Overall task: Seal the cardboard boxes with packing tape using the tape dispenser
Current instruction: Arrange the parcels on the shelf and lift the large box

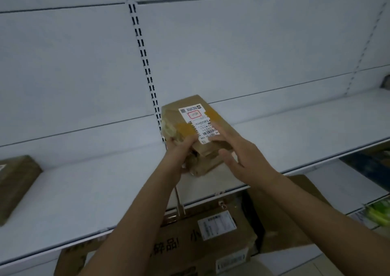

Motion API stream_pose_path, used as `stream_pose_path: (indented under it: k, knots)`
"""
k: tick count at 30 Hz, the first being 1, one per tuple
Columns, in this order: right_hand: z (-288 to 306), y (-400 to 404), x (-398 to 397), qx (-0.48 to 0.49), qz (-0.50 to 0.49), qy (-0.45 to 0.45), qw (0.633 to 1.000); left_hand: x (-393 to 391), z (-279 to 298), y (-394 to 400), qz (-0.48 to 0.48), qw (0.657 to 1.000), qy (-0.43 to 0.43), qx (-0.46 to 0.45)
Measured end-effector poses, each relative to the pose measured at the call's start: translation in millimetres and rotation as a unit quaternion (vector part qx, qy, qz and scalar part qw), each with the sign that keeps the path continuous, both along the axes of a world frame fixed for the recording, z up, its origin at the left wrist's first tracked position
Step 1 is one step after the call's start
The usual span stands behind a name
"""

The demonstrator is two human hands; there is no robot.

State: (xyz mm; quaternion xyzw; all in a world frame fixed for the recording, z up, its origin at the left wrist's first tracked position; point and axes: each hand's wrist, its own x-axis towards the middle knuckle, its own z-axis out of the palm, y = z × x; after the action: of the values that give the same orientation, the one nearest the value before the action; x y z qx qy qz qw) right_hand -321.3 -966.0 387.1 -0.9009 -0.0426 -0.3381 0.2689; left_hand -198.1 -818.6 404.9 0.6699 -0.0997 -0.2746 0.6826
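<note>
A small brown cardboard box with a white shipping label and strips of yellowish tape lies on the white shelf, its near end lifted off the surface. My left hand grips the box's near left corner, fingers curled round its edge. My right hand rests on the box's right side with straight fingers laid over the label's end. No tape dispenser is in view.
Another brown box sits at the shelf's left end. Below the shelf stand larger cardboard boxes, one with a label and printed characters. A green packet lies at the lower right. A slotted upright runs up the back wall.
</note>
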Motion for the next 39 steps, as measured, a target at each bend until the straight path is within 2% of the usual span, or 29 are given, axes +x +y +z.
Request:
stream_pose_path:
  k: [3, 4, 5, 6, 8, 9, 10, 12, 13, 14, 15, 17, 18, 19, 20, 22, 23, 26, 28, 31, 34, 36, 38, 39]
  knots:
    - [16.0, 9.3, 7.4, 0.044, -0.133, 0.005, 0.99, 3.3, 13.1, 29.0, -0.006, 0.999, -0.038, 0.001]
    - [21.6, 15.1, 13.7, 0.083, -0.148, 0.035, 0.985, 6.0, 17.2, 45.1, -0.004, 0.999, -0.042, -0.007]
    - [27.8, 23.6, 21.2, 0.164, -0.127, 0.089, 0.974, 8.6, 20.5, 63.1, -0.002, 0.999, -0.039, -0.015]
    - [33.3, 34.5, 29.7, 0.275, -0.077, 0.15, 0.947, 11.6, 21.9, 81.8, 0.0, 0.999, -0.032, -0.018]
    - [33.0, 58.9, 49.9, 0.461, 0.056, 0.253, 0.849, 14.6, 21.9, 120.1, -0.008, 1.0, -0.02, -0.009]
    - [28.1, 73.2, 62.1, 0.506, 0.106, 0.289, 0.806, 16.3, 20.6, 139.6, -0.016, 1.0, -0.02, 0.001]
    - [23.0, 89.2, 73.9, 0.527, 0.138, 0.309, 0.78, 18.2, 19.5, 158.3, -0.017, 0.999, -0.025, 0.015]
    - [15.7, 124.9, 97.8, 0.55, 0.15, 0.308, 0.762, 24.5, 19.8, 195.8, 0.015, 0.997, -0.061, 0.046]
    - [12.7, 142.9, 109.7, 0.566, 0.147, 0.299, 0.754, 29.6, 20.1, 215.5, 0.056, 0.99, -0.105, 0.07]
    - [13.1, 162.2, 119.6, 0.578, 0.148, 0.292, 0.748, 35.6, 20.3, 236.8, 0.117, 0.973, -0.172, 0.101]
    - [14.8, 180.5, 128.9, 0.584, 0.147, 0.291, 0.743, 43.6, 19.1, 261.1, 0.187, 0.939, -0.254, 0.14]
    - [18.6, 217.3, 145.6, 0.58, 0.16, 0.296, 0.741, 58.5, 16.0, 312.0, 0.289, 0.824, -0.41, 0.264]
    - [20.3, 236.7, 154.3, 0.58, 0.156, 0.298, 0.742, 67.3, 12.0, 336.5, 0.311, 0.764, -0.462, 0.326]
    - [23.1, 253.8, 160.2, 0.584, 0.143, 0.306, 0.738, 76.9, 6.1, 358.9, 0.318, 0.721, -0.481, 0.384]
    - [22.2, 271.8, 173.3, 0.59, 0.137, 0.305, 0.735, 84.6, 0.1, 378.3, 0.315, 0.702, -0.471, 0.431]
    - [28.7, 310.4, 186.7, 0.588, 0.12, 0.303, 0.74, 94.6, -16.2, 409.6, 0.273, 0.707, -0.437, 0.485]
    - [27.8, 326.0, 194.8, 0.569, 0.1, 0.303, 0.758, 96.9, -25.5, 421.6, 0.236, 0.716, -0.437, 0.492]
    - [14.0, 358.0, 206.1, 0.398, 0.054, 0.237, 0.885, 100.4, -44.0, 443.1, 0.161, 0.728, -0.45, 0.492]
    - [8.3, 367.7, 202.9, 0.285, 0.086, 0.185, 0.937, 103.1, -43.0, 444.4, 0.159, 0.731, -0.437, 0.499]
    - [10.3, 358.7, 206.8, 0.186, 0.096, 0.217, 0.953, 102.2, -35.6, 436.6, 0.152, 0.728, -0.422, 0.518]
    - [11.9, 349.1, 214.2, 0.168, 0.094, 0.236, 0.953, 99.2, -31.2, 439.0, 0.133, 0.725, -0.42, 0.53]
    - [10.0, 354.9, 205.5, 0.124, 0.054, 0.148, 0.98, 94.9, -32.1, 443.3, 0.132, 0.744, -0.422, 0.501]
    - [1.4, 361.4, 185.1, 0.034, 0.031, -0.035, 0.998, 83.5, -36.9, 448.0, 0.162, 0.765, -0.451, 0.43]
    - [-3.1, 365.5, 171.9, -0.016, 0.047, -0.13, 0.99, 76.1, -42.4, 451.8, 0.189, 0.761, -0.482, 0.391]
